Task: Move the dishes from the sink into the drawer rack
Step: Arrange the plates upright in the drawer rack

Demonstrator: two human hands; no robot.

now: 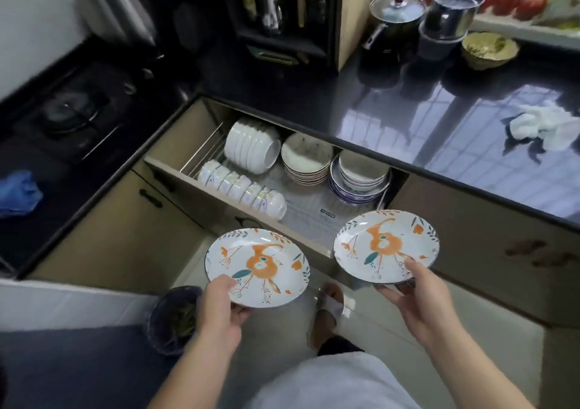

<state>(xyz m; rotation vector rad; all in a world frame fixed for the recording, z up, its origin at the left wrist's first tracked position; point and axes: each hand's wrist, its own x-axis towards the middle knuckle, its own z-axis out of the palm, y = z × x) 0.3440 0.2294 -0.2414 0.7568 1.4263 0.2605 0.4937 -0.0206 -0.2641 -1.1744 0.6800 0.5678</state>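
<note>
A person's left hand and right hand are each pinching a painted plate (thumb on top, fingers beneath) over the open drawer rack; either rim-only grip is risking a slip onto the floor.

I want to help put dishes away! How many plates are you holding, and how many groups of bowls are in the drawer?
Flower plates: 2, one in the left hand at, one in the right hand at
Bowl rows lying on their sides: 2
Bowl stacks: 2
Total: 6
</note>
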